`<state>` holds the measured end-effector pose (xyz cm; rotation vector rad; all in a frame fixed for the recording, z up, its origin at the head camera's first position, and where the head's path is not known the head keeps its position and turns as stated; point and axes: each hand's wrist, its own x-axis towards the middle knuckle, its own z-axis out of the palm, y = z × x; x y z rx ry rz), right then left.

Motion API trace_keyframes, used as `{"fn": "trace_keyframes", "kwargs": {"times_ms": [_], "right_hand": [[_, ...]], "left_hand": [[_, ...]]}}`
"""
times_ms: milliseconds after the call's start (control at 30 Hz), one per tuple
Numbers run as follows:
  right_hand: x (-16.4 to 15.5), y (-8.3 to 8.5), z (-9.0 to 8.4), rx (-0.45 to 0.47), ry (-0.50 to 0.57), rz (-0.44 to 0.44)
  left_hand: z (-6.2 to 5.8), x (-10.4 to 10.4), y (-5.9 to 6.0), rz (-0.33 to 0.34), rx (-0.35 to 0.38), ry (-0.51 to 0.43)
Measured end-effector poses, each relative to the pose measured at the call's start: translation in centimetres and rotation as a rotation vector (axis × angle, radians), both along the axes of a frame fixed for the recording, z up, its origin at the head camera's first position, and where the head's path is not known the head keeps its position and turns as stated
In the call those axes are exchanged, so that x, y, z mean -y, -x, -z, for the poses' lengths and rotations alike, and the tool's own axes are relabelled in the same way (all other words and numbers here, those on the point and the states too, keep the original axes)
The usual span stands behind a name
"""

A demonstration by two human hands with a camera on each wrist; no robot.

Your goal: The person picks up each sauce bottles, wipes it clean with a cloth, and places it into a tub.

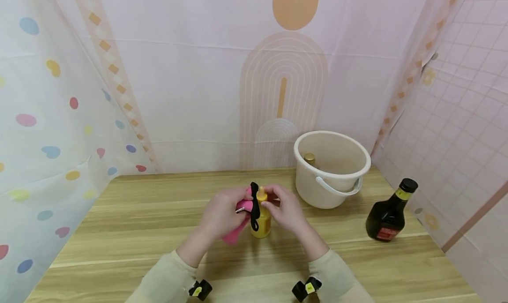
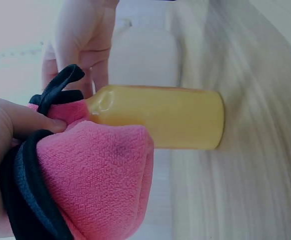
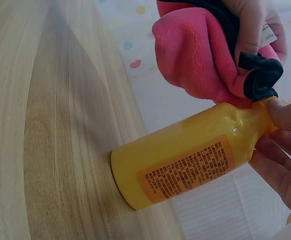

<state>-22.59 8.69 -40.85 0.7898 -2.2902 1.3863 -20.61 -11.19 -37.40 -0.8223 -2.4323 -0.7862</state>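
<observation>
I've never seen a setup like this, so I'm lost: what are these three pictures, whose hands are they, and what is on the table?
There is no machine here: a person works with two bare hands and wears three cameras. The wide picture comes from a camera on the head, looking down at a wooden table. The other two come from cameras on the wrists, so they show the same things very close and turned sideways.

In the middle a yellow bottle stands on the table. The right hand holds it near the neck. The left hand grips a pink cloth with black trim, bunched against the bottle's top.

Behind, to the right, stands a cream bucket with what looks like a gold-capped bottle inside. Further right stands a dark bottle with a black cap.
</observation>
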Motion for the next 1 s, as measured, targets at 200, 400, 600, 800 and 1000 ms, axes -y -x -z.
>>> {"fn": "trace_keyframes", "kwargs": {"times_ms": [200, 400, 600, 800, 1000], "right_hand": [[0.1, -0.1, -0.1, 0.019, -0.009, 0.010], [0.2, -0.1, -0.2, 0.038, -0.015, 0.016], [0.3, -0.1, -0.1, 0.036, -0.011, 0.022], [0.2, 0.0, 0.0, 0.026, -0.008, 0.023], [0.2, 0.0, 0.0, 0.039, -0.008, 0.028]], "left_hand": [[0.7, -0.1, -0.1, -0.008, 0.066, 0.010], [1.5, 0.2, 0.0, 0.005, 0.083, 0.019], [2.3, 0.1, 0.0, -0.014, 0.050, 0.014], [3.3, -0.3, -0.5, -0.063, 0.001, -0.029], [4.0, -0.4, -0.7, -0.111, 0.009, -0.058]]}}
